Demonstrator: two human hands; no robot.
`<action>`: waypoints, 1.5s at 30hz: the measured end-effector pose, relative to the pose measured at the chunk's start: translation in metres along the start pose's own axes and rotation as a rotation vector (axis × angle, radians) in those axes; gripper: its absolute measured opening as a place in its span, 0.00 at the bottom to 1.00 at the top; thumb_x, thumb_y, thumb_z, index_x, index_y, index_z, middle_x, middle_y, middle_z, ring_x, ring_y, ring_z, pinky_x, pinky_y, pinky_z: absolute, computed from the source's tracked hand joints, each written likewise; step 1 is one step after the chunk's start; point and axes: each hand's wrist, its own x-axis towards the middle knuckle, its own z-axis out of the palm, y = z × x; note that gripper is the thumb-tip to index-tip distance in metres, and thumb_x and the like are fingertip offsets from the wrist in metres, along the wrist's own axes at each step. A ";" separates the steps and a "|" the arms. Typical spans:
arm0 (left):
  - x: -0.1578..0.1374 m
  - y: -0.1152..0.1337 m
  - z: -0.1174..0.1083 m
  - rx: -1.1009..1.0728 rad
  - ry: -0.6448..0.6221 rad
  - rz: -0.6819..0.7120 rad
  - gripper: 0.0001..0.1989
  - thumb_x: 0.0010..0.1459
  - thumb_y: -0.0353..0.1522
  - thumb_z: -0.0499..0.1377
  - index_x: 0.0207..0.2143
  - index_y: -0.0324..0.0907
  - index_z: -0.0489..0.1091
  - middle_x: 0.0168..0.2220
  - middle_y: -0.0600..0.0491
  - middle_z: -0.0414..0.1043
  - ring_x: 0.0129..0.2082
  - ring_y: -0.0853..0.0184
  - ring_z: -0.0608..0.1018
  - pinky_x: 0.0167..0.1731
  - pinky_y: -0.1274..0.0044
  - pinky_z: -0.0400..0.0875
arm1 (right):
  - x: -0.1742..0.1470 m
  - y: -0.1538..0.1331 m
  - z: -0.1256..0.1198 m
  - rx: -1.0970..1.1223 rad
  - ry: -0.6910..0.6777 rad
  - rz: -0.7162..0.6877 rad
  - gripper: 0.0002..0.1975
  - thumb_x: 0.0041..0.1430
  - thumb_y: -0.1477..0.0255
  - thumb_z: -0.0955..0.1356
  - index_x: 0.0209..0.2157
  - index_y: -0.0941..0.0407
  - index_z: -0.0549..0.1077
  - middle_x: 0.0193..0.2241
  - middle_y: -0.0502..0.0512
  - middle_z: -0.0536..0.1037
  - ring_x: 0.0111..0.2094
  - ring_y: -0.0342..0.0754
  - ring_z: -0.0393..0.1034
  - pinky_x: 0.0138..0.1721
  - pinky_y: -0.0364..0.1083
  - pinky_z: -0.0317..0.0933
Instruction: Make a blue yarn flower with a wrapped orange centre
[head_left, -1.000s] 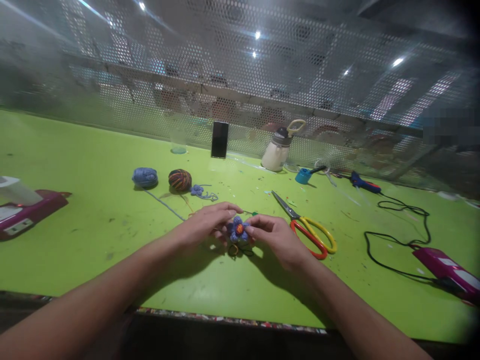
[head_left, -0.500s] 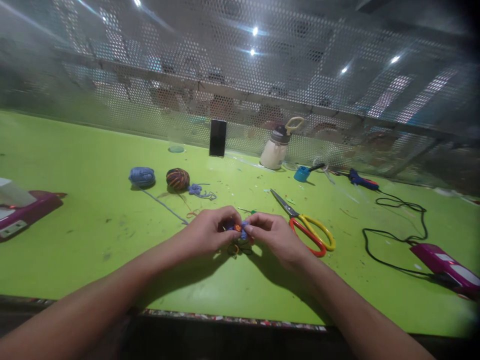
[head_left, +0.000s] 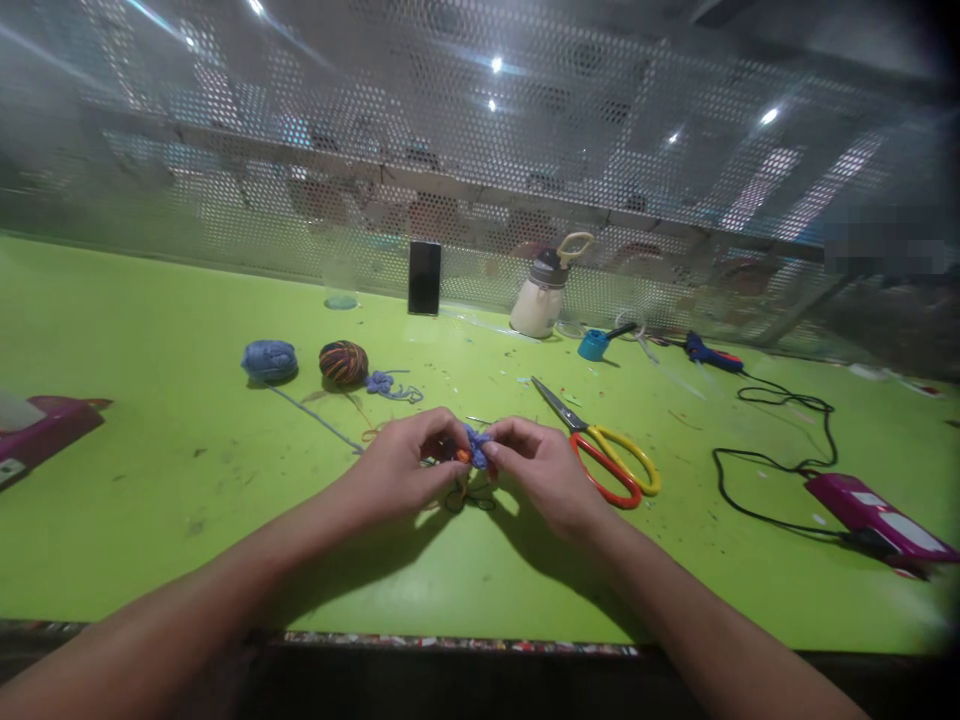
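A small piece of crochet work [head_left: 476,447], blue-purple with an orange centre, is pinched between both hands above the table. My left hand [head_left: 409,455] closes on its left side, thumb and fingers bent around the edge. On its right side, my right hand [head_left: 536,462] grips it between thumb and forefinger. Loose dark yarn ends [head_left: 471,500] dangle beneath it. A blue yarn skein [head_left: 270,361] lies to the left, its strand [head_left: 315,412] running toward my left hand. Beside it sit a multicoloured yarn ball [head_left: 343,363] and a small blue crocheted piece [head_left: 381,382].
Scissors [head_left: 600,445] with red and yellow handles lie just right of my right hand. Farther back stand a phone [head_left: 424,278], a bottle [head_left: 538,300] and a blue tape roll [head_left: 593,345]. A glue gun [head_left: 712,355] and a magenta power strip [head_left: 877,515] with black cord occupy the right.
Both hands have turned the crochet piece slightly, so more of its blue-purple part shows between the fingers. The whole view has shifted a little, with the table's things now farther left.
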 end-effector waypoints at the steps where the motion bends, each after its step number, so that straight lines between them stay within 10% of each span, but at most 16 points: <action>1: 0.000 0.000 0.000 -0.019 -0.009 0.013 0.06 0.51 0.30 0.62 0.33 0.41 0.69 0.33 0.50 0.73 0.34 0.63 0.75 0.38 0.68 0.70 | 0.000 -0.001 0.001 -0.003 0.000 -0.007 0.11 0.49 0.64 0.75 0.28 0.55 0.75 0.24 0.49 0.74 0.26 0.43 0.65 0.31 0.47 0.59; 8: 0.004 -0.006 -0.005 -0.197 -0.078 -0.104 0.33 0.47 0.28 0.67 0.56 0.44 0.60 0.37 0.51 0.69 0.38 0.61 0.74 0.38 0.69 0.68 | -0.002 -0.001 0.003 0.015 -0.005 0.008 0.13 0.47 0.62 0.76 0.28 0.55 0.74 0.23 0.48 0.73 0.25 0.43 0.64 0.30 0.47 0.58; 21: 0.008 -0.006 -0.003 -0.188 0.001 -0.174 0.17 0.49 0.29 0.64 0.44 0.38 0.72 0.37 0.45 0.77 0.36 0.59 0.77 0.40 0.67 0.69 | -0.002 -0.001 0.002 0.055 -0.067 0.016 0.14 0.49 0.66 0.76 0.38 0.53 0.77 0.38 0.56 0.79 0.37 0.49 0.71 0.39 0.50 0.64; 31: 0.005 -0.007 0.002 -0.264 0.003 -0.182 0.16 0.49 0.28 0.64 0.43 0.39 0.75 0.37 0.46 0.78 0.36 0.60 0.78 0.40 0.67 0.69 | -0.003 0.001 0.008 -0.059 -0.015 0.026 0.14 0.51 0.60 0.74 0.29 0.56 0.74 0.25 0.52 0.73 0.26 0.44 0.64 0.30 0.47 0.60; 39: 0.008 -0.006 -0.005 -0.307 -0.041 -0.200 0.17 0.47 0.28 0.67 0.43 0.38 0.74 0.35 0.48 0.77 0.35 0.62 0.76 0.41 0.69 0.67 | -0.007 -0.004 0.003 -0.558 0.028 -0.557 0.09 0.57 0.76 0.70 0.41 0.53 0.76 0.37 0.57 0.73 0.40 0.52 0.68 0.40 0.52 0.64; 45: 0.006 -0.006 -0.006 -0.450 -0.062 -0.269 0.17 0.47 0.27 0.67 0.43 0.39 0.75 0.36 0.49 0.77 0.36 0.64 0.76 0.41 0.70 0.66 | -0.008 -0.002 0.005 -0.575 0.010 -0.559 0.08 0.59 0.78 0.68 0.39 0.52 0.76 0.37 0.56 0.73 0.40 0.51 0.69 0.40 0.52 0.65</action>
